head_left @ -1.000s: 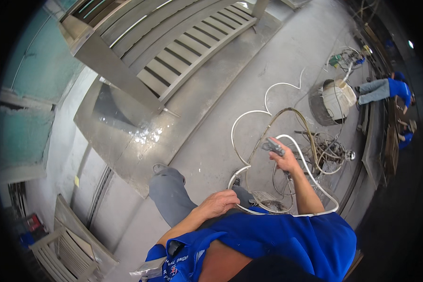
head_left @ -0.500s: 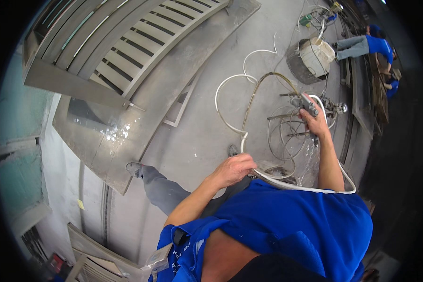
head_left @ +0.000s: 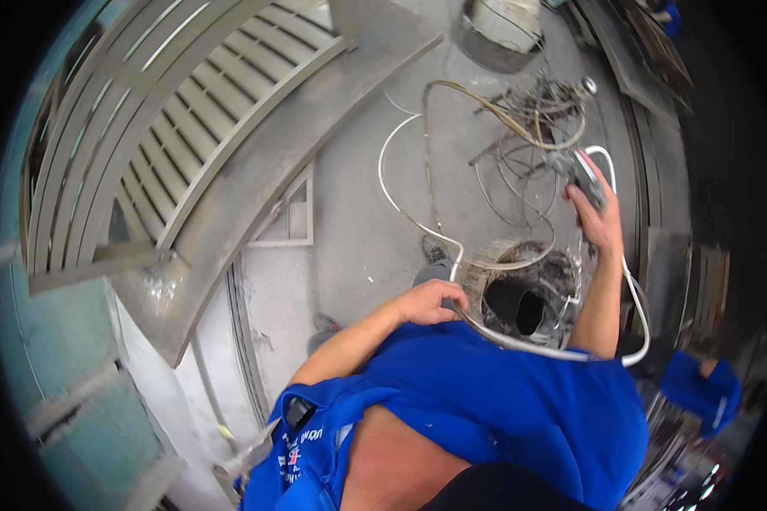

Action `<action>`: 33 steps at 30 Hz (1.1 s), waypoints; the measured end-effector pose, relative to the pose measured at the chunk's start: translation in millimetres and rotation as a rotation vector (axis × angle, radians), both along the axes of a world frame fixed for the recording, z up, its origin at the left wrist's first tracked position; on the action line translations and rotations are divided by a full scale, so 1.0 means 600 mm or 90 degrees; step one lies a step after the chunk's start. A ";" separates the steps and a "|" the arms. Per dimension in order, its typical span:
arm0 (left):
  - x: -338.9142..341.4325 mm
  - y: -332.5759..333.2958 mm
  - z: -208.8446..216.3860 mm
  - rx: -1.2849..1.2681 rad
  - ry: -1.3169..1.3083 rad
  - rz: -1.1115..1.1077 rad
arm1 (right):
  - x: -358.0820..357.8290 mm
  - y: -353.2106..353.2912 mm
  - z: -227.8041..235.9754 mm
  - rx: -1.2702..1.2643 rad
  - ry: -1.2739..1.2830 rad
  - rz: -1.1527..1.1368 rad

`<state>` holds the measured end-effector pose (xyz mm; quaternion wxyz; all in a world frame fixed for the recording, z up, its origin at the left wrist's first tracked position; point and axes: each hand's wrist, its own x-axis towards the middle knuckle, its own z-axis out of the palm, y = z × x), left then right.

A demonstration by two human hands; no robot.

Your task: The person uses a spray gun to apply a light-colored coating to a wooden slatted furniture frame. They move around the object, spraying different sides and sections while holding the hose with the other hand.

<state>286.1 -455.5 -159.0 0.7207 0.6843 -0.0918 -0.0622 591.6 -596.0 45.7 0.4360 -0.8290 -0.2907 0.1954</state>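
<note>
Grey hand tool [head_left: 590, 187] is up in the right hand [head_left: 603, 223], fingers wrapped round its body, which seems the right place to grab it; looks rigid, probably fairly light. White hose [head_left: 520, 343] loops by the waist, left hand [head_left: 435, 301] pinching it; I'd guess bendy, a bit springy. Past that there's a hose tangle [head_left: 547, 111] on the floor [head_left: 341, 213], slatted seat [head_left: 203, 128] off left.

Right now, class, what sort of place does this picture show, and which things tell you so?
Probably a furniture workshop: a slatted bench stands on a low platform, tangled hoses lie on the grey floor, and the right hand grips a grey tool.
</note>
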 end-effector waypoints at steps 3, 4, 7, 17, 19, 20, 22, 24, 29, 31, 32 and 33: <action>0.084 0.024 -0.090 -0.158 0.267 -0.080 | -0.129 -0.176 -0.027 0.067 0.007 -0.058; 0.162 0.035 -0.112 -0.018 0.277 -0.031 | -0.162 -0.230 -0.025 0.080 0.085 -0.076; 0.471 0.039 -0.138 -0.332 0.390 0.323 | -0.120 -0.330 -0.030 0.050 0.094 -0.079; 0.831 -0.147 -0.165 -0.528 0.640 0.763 | 0.168 -0.449 -0.024 0.025 0.083 -0.028; 0.836 -0.227 -0.159 -0.608 0.722 0.748 | 0.202 -0.462 -0.032 0.020 0.113 -0.069; 0.856 -0.253 -0.147 -0.630 0.702 0.770 | 0.211 -0.466 -0.034 0.017 0.115 -0.093; 0.914 -0.285 -0.104 -0.704 0.658 0.816 | 0.221 -0.475 -0.034 0.020 0.105 -0.123; 0.972 -0.327 -0.050 -0.837 0.659 0.783 | 0.224 -0.483 -0.027 0.047 0.106 -0.139; 1.065 -0.389 -0.007 -0.907 0.636 0.764 | 0.233 -0.513 0.004 -0.051 0.044 -0.194; 1.083 -0.392 -0.033 -0.862 0.681 0.602 | 0.245 -0.524 0.012 -0.087 0.038 -0.225; 1.091 -0.389 -0.049 -0.838 0.704 0.518 | 0.255 -0.530 0.013 -0.077 0.043 -0.229; 1.097 -0.385 -0.062 -0.757 0.750 0.523 | 0.264 -0.533 0.010 -0.100 0.041 -0.235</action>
